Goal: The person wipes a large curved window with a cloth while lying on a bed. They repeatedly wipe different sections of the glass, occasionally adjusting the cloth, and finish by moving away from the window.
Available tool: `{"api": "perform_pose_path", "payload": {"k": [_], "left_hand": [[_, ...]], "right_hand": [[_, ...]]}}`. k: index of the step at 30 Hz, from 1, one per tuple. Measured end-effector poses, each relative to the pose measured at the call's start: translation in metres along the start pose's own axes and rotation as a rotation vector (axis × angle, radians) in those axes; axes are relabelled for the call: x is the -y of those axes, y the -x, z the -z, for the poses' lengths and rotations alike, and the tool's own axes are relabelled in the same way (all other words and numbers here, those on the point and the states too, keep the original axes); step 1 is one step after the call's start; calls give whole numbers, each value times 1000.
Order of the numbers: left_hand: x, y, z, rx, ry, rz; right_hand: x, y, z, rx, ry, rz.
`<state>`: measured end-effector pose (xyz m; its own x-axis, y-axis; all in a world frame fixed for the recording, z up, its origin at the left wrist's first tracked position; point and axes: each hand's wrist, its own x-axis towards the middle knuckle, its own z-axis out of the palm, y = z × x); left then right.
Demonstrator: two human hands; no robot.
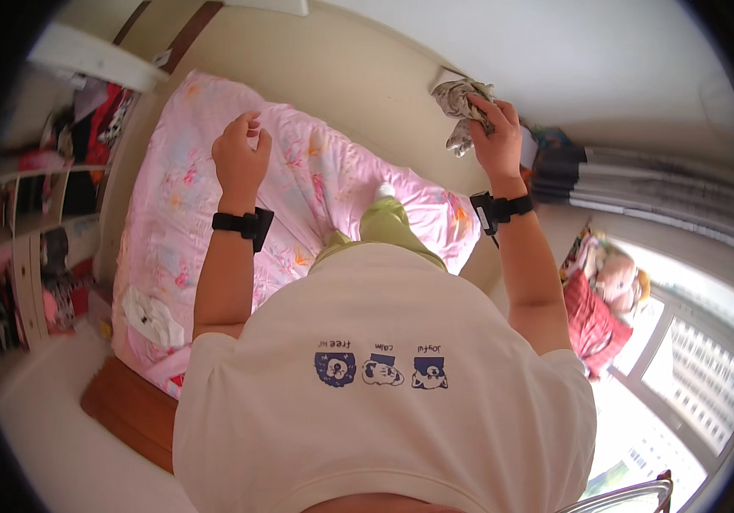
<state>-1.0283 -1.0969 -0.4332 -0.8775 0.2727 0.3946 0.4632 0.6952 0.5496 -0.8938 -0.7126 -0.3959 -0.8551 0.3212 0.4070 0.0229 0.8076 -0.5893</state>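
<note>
My right hand (pixel 497 141) is raised and closed around a crumpled grey-and-beige patterned cloth (pixel 463 98). Part of the cloth hangs below my fingers, close to the wall (pixel 401 94). Over the bed, my left hand (pixel 243 154) is held up with loosely bent fingers, the thumb apart and nothing in it. Below it spreads a pink flowered bed cover (pixel 187 197). One of my legs, in light green trousers (pixel 388 224), is on the bed, with a white sock (pixel 385 191) showing.
At left stand open shelves (pixel 38 205) with clothes. A white cloth item (pixel 151 316) lies on the bed's left side, near a brown headboard-like panel (pixel 127 415). Grey curtains (pixel 632 175), a pile of soft toys (pixel 615 274), a red cushion (pixel 594 325) and a window (pixel 692 368) are at right.
</note>
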Motion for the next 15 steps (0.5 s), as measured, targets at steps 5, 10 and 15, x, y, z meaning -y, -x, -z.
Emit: {"api": "perform_pose_path", "payload": {"k": [5,10,15], "left_hand": [[-56,-30,-42,108,83,-184],[-105,-75,-90,163,140,-304],[-165,-110,-152,203,164,-350]], "right_hand": [[-39,51,66,-195,109,-105],[-86,77,112,-305,187,-230],[-139,79,139,-338,166,-311]]}}
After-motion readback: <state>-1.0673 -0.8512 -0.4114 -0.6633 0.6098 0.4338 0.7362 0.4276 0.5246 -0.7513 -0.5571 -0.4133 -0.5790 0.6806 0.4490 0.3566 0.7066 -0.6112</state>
